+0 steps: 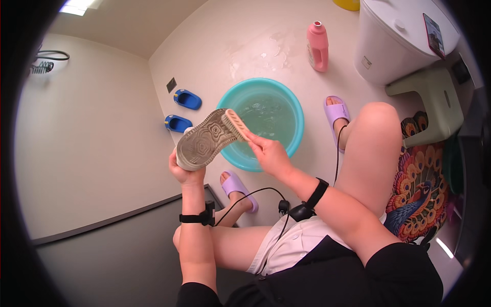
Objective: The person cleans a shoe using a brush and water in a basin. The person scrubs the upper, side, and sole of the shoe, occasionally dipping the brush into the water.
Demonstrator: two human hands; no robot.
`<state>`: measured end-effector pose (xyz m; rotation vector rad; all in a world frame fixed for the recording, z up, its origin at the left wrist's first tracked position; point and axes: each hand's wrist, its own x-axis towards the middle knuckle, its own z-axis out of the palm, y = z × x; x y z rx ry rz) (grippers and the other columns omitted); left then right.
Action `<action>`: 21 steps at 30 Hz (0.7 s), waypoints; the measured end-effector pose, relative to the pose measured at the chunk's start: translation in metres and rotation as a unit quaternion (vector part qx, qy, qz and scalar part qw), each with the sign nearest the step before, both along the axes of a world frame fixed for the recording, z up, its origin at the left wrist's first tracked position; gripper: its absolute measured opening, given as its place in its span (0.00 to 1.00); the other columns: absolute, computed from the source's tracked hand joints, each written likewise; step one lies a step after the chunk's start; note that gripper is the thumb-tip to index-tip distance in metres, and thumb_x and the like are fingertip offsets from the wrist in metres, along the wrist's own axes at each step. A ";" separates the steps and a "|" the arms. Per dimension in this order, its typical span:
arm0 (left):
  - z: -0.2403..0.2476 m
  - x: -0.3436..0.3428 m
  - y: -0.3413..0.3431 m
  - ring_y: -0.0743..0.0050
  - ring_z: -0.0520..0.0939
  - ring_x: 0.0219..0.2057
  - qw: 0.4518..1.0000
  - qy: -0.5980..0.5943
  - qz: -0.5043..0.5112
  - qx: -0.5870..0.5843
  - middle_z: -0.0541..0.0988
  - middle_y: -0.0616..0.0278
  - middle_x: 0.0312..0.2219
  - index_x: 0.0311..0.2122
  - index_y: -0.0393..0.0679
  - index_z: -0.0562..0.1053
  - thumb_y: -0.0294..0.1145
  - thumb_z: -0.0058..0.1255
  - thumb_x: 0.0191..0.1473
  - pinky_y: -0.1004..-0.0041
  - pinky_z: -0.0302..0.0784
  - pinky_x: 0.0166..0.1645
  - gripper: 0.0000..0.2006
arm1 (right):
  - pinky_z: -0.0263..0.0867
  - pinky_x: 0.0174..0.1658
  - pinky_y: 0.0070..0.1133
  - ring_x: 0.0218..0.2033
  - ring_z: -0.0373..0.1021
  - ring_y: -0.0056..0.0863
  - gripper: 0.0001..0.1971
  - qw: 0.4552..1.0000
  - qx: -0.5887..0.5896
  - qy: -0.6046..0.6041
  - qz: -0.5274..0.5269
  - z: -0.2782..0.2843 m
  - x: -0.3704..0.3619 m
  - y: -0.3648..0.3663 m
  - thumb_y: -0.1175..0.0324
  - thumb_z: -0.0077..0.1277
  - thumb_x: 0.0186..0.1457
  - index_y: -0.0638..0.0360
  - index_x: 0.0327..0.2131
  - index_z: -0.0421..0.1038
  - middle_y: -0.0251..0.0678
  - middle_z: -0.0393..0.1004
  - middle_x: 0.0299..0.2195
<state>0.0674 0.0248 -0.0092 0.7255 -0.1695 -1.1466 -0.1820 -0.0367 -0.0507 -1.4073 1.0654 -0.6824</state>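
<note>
My left hand (188,173) is closed round the heel end of a shoe (200,142), whose patterned grey-brown sole is turned up toward me. In my right hand (271,156) is a scrub brush (236,124) with a pale pink back, gripped by its handle. The brush's bristles rest against the toe end of the sole. Both are held over the left side of a round turquoise basin (298,115), which stands on the floor with greenish water (268,120) in it. Part of the shoe's upper is hidden behind the sole.
Beyond the basin stands a pink bottle (318,48), its top uncapped. Small blue clogs (187,99) lie left of the basin. A white toilet-like fixture (381,46) carries a phone (433,36) at far right, near a grey-green stool (434,102) and a peacock mat (422,197). Black cables hang near my legs.
</note>
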 end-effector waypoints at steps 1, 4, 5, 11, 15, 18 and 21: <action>0.001 -0.003 -0.001 0.48 0.74 0.55 1.000 0.001 -0.002 0.000 0.74 0.46 0.51 0.51 0.34 0.71 0.39 0.39 0.54 0.51 0.67 0.61 0.24 | 0.67 0.31 0.31 0.23 0.71 0.41 0.19 1.000 0.000 0.001 -0.002 -0.007 -0.003 -0.006 0.65 0.48 0.61 0.43 0.55 0.71 0.47 0.77 0.29; 0.003 -0.007 0.000 0.49 0.75 0.53 1.000 0.013 -0.025 0.010 0.76 0.47 0.50 0.49 0.33 0.71 0.39 0.39 0.54 0.53 0.69 0.59 0.23 | 0.67 0.30 0.30 0.22 0.71 0.40 0.19 0.995 0.065 0.072 -0.022 -0.011 -0.006 -0.011 0.64 0.48 0.61 0.43 0.55 0.71 0.47 0.75 0.25; 0.003 -0.006 0.000 0.50 0.76 0.52 0.999 0.012 -0.036 0.012 0.76 0.47 0.49 0.49 0.32 0.71 0.39 0.39 0.55 0.53 0.69 0.59 0.23 | 0.67 0.30 0.30 0.22 0.71 0.40 0.19 0.995 0.065 0.070 -0.021 -0.008 -0.005 -0.007 0.64 0.48 0.61 0.43 0.55 0.71 0.47 0.75 0.25; -0.008 0.001 0.006 0.49 0.77 0.50 0.999 -0.013 -0.047 0.013 0.77 0.46 0.48 0.49 0.32 0.71 0.40 0.39 0.56 0.53 0.72 0.56 0.23 | 0.64 0.27 0.23 0.18 0.62 0.21 0.19 0.988 -0.094 -0.119 -0.013 0.009 0.011 0.004 0.65 0.49 0.62 0.41 0.57 0.69 0.39 0.71 0.20; 0.011 -0.021 0.001 0.48 0.78 0.49 0.998 0.003 -0.068 -0.007 0.78 0.45 0.46 0.48 0.32 0.71 0.40 0.39 0.56 0.53 0.74 0.55 0.22 | 0.68 0.30 0.29 0.22 0.71 0.38 0.18 0.999 0.021 -0.012 -0.025 -0.002 -0.004 -0.028 0.65 0.48 0.61 0.44 0.54 0.72 0.48 0.74 0.24; 0.008 -0.017 0.005 0.48 0.78 0.49 0.996 -0.008 -0.085 -0.036 0.77 0.45 0.46 0.47 0.32 0.71 0.39 0.40 0.56 0.53 0.74 0.54 0.22 | 0.68 0.30 0.30 0.22 0.71 0.38 0.18 0.997 0.055 0.036 -0.039 -0.019 -0.007 -0.031 0.65 0.48 0.61 0.44 0.54 0.72 0.48 0.74 0.24; -0.004 0.001 0.011 0.46 0.78 0.49 0.995 -0.019 -0.084 -0.060 0.76 0.44 0.48 0.47 0.32 0.72 0.40 0.40 0.55 0.51 0.74 0.55 0.21 | 0.68 0.31 0.31 0.22 0.71 0.38 0.18 0.998 0.057 0.020 -0.029 -0.009 -0.003 -0.021 0.64 0.47 0.62 0.43 0.55 0.71 0.48 0.75 0.24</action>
